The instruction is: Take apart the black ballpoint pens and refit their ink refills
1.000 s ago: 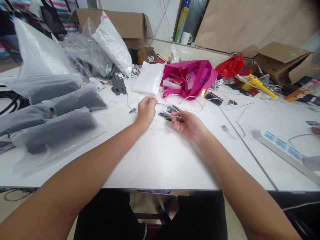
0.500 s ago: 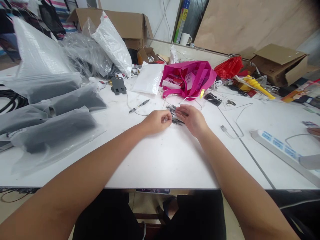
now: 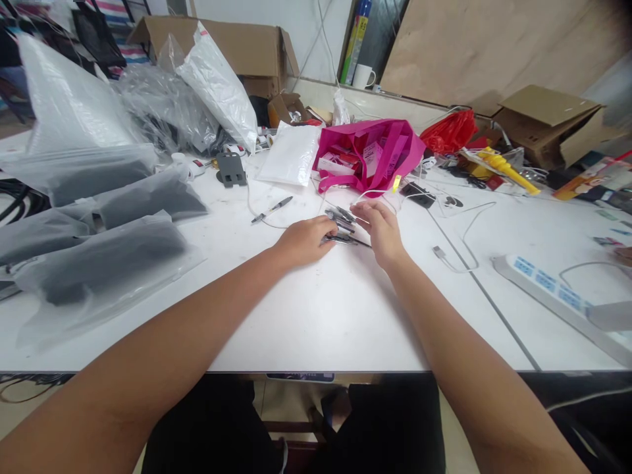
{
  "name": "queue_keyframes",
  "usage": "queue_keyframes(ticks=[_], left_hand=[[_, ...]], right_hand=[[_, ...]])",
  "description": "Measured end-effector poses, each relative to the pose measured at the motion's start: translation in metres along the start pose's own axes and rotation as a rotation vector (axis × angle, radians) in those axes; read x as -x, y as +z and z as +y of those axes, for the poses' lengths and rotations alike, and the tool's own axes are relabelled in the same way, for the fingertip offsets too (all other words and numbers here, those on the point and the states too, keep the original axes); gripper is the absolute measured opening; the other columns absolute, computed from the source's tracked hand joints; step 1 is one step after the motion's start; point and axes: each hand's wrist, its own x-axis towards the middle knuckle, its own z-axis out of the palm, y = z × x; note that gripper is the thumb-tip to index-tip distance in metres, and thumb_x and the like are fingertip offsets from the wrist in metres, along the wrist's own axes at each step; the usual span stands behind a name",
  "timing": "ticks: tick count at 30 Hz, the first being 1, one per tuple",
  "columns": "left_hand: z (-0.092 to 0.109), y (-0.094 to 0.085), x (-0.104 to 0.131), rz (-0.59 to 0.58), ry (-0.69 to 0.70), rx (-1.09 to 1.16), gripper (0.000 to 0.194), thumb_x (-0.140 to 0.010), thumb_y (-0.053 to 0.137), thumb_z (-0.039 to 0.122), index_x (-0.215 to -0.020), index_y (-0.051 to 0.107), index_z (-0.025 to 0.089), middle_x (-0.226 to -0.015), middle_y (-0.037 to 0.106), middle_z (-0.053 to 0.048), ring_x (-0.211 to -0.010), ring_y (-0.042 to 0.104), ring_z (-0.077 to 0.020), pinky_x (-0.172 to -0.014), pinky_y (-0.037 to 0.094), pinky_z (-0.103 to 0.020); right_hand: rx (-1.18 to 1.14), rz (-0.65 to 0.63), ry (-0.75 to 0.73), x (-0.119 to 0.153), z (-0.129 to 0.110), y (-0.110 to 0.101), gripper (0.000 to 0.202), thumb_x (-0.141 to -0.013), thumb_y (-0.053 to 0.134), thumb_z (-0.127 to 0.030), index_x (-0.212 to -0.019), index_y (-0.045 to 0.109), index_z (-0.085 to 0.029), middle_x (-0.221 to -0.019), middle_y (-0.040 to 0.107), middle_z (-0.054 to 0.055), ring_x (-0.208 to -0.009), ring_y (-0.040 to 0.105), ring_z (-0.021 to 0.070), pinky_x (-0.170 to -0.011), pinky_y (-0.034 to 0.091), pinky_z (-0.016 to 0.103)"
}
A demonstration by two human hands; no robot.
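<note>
I judge the pens (image 3: 342, 218), lying well in from the worktop (image 3: 316, 322)'s near edge, light, stiff and slick, best pinched mid-barrel; my left hand (image 3: 309, 238) curls at their ends, grip hidden, my right hand (image 3: 382, 230) loosely open, apart from it.

White table (image 3: 316, 316): is filling the frame's middle, a dark seam (image 3: 494, 305) running down its right side. Frosted bags (image 3: 113, 257): are lying at left. Single pen (image 3: 272, 209): is lying left of centre. Pen cluster (image 3: 342, 220): is lying at centre. White packet (image 3: 291, 155), magenta bag (image 3: 409, 148): are resting upper centre. Power strip (image 3: 548, 289): is lying at lower right.
</note>
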Motion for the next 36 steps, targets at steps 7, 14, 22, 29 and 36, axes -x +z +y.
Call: queue_keyframes(ticks=[7, 14, 22, 29, 36], left_hand=[[0.004, -0.014, -0.005, 0.133, -0.094, -0.065, 0.031, -0.092, 0.071, 0.034, -0.118, 0.062, 0.021, -0.12, 0.068, -0.01, -0.105, 0.067, -0.0281, -0.085, 0.048, -0.04], [-0.041, -0.048, -0.003, 0.281, -0.423, -0.317, 0.03, -0.098, 0.058, 0.031, -0.125, 0.063, 0.019, -0.13, 0.068, -0.019, -0.129, 0.056, -0.0386, -0.107, 0.043, -0.054], [-0.061, -0.046, -0.005, 0.119, -0.563, -0.324, 0.033, -0.101, 0.044, 0.021, -0.124, 0.066, 0.015, -0.135, 0.065, -0.023, -0.129, 0.058, -0.0399, -0.108, 0.045, -0.058], [-0.004, -0.024, -0.017, 0.373, -0.478, 0.835, 0.015, -0.097, 0.058, 0.025, -0.098, 0.07, 0.017, -0.085, 0.065, -0.004, -0.079, 0.061, -0.0163, -0.08, 0.05, -0.031], [0.026, -0.008, -0.009, 0.163, -0.467, 1.259, 0.016, -0.087, 0.078, 0.03, -0.093, 0.072, 0.017, -0.077, 0.066, -0.001, -0.066, 0.056, -0.0101, -0.068, 0.045, -0.026]], right_hand=[[0.126, 0.012, -0.042, 0.002, 0.003, -0.001, 0.025, -0.085, 0.064, -0.045, -0.097, 0.066, -0.023, -0.102, 0.075, 0.004, -0.104, 0.069, 0.0207, -0.098, 0.052, 0.038], [0.382, -0.012, -0.139, 0.014, -0.004, 0.003, 0.015, -0.086, 0.067, -0.034, -0.094, 0.07, -0.022, -0.098, 0.073, 0.004, -0.096, 0.065, 0.0212, -0.082, 0.049, 0.034], [0.4, -0.023, -0.103, 0.016, -0.005, 0.003, 0.015, -0.086, 0.064, -0.032, -0.096, 0.068, -0.022, -0.096, 0.074, 0.004, -0.095, 0.067, 0.0216, -0.084, 0.051, 0.036], [0.227, -0.238, -0.021, 0.03, -0.018, 0.015, 0.02, -0.093, 0.066, -0.042, -0.093, 0.065, -0.023, -0.085, 0.073, 0.002, -0.072, 0.067, 0.0164, -0.06, 0.052, 0.028], [-0.049, -0.57, 0.501, 0.047, -0.041, 0.023, 0.027, -0.1, 0.064, -0.043, -0.085, 0.056, -0.022, -0.057, 0.031, -0.01, -0.043, 0.026, 0.0073, -0.038, 0.029, 0.019]])
